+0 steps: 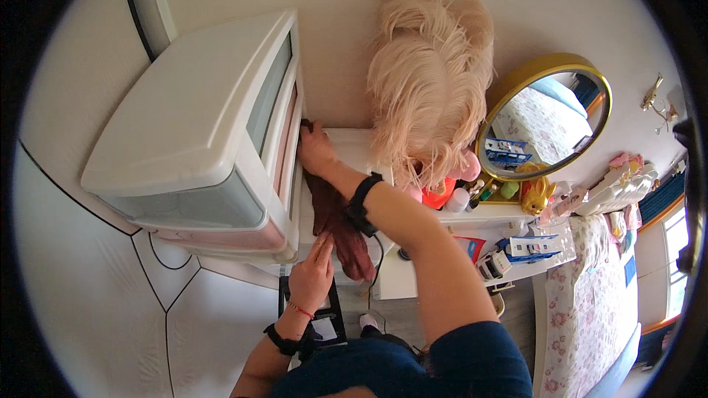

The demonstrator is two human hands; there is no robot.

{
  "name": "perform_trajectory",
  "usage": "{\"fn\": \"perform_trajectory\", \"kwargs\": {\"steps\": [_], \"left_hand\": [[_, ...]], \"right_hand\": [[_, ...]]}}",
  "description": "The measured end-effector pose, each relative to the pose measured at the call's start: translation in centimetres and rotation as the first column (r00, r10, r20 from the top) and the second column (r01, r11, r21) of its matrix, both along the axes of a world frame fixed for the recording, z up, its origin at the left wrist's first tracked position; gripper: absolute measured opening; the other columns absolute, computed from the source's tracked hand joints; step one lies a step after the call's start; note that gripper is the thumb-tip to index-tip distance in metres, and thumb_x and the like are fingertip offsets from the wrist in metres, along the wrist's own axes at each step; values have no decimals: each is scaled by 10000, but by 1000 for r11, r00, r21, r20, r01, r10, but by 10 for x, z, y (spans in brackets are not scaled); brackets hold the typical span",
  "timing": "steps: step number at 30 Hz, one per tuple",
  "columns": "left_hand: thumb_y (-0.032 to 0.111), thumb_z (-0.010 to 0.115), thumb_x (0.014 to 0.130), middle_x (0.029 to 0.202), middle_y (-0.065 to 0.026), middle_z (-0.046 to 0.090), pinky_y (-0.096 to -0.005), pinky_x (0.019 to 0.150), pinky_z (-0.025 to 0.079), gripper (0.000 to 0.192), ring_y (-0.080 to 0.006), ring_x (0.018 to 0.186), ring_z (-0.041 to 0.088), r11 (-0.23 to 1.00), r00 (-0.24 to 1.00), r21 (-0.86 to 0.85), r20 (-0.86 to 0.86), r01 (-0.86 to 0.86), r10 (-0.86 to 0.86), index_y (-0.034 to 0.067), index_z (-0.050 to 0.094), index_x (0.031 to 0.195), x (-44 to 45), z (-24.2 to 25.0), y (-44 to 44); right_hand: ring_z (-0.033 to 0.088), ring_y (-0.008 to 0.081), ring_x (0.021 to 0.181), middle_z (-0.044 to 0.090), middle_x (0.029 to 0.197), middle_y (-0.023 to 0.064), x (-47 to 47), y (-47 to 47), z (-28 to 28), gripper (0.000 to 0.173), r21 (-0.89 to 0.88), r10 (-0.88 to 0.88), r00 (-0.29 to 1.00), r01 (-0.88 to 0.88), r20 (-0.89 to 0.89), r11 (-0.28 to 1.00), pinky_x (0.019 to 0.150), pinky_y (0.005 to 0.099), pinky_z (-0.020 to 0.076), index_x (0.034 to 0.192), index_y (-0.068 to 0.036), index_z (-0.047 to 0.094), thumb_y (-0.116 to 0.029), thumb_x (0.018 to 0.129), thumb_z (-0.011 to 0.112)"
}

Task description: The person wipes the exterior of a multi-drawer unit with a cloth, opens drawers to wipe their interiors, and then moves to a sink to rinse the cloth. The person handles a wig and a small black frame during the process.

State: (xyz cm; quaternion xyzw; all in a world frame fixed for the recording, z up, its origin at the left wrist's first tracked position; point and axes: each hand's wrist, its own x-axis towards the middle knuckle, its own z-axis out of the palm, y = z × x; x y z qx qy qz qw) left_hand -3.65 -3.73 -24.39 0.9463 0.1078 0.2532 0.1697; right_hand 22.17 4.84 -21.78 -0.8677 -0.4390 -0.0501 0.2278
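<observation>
A dark brown, thin stretchy garment (327,199), seemingly stockings or tights, lies lengthwise on a white cabinet top (354,141). My right hand (317,153) is at its far end by the wall, fingers curled on a dark bit of the fabric. Nearer to me, my left hand (312,276) touches the garment's left edge with straight fingers held together; whether it pinches the cloth is hidden. The reddish-brown near ends (357,265) droop at the cabinet's front edge. Part of the garment is covered by my right forearm and its black wrist strap (362,207).
A white plastic drawer unit (182,121) stands close on the left. Beyond my right arm are a pale blond wig (434,83), a gold-framed round mirror (545,119) and a gold rabbit figurine (535,196). A black cable (379,265) hangs from the right wrist strap.
</observation>
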Motion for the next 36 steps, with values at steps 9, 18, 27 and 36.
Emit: {"fn": "perform_trajectory", "kwargs": {"steps": [9, 18, 27, 36], "left_hand": [[47, 595, 773, 1363, -56, 521, -325, 556, 553, 441, -259, 622, 660, 1000, 999, 20, -44, 14, -13, 47, 551, 1212, 2, -1, 1], [40, 608, 775, 1359, -60, 530, -299, 518, 547, 377, -240, 610, 664, 998, 999, 60, -47, -9, 12, 28, 580, 1151, 1, -4, -2], [42, 616, 757, 1387, -55, 504, -301, 548, 553, 436, -236, 633, 667, 998, 998, 55, -56, 6, -3, 42, 564, 1190, 2, -3, 1], [49, 603, 769, 1398, -50, 494, -316, 511, 534, 454, -233, 605, 659, 998, 994, 64, -109, -9, 16, 43, 531, 1217, 0, -1, -2]], "right_hand": [[597, 483, 887, 453, 1086, 273, -73, -92, 12, 480, -38, 312, 945, -317, -98, 948, 742, 535, 524, 1259, 0, 419, -53, 806, 568], [643, 408, 913, 456, 1190, 331, 20, -15, 22, 625, -293, 197, 971, -150, 138, 944, 750, 403, 568, 1329, 97, 366, -27, 770, 616], [620, 448, 903, 426, 1180, 292, -27, -60, 18, 701, -245, 302, 953, -287, 25, 926, 773, 490, 531, 1370, 75, 300, 22, 742, 608], [644, 390, 922, 490, 1148, 275, 13, -20, 14, 601, -223, 157, 980, -127, 125, 967, 773, 444, 555, 1302, 82, 354, -13, 778, 634]]}}
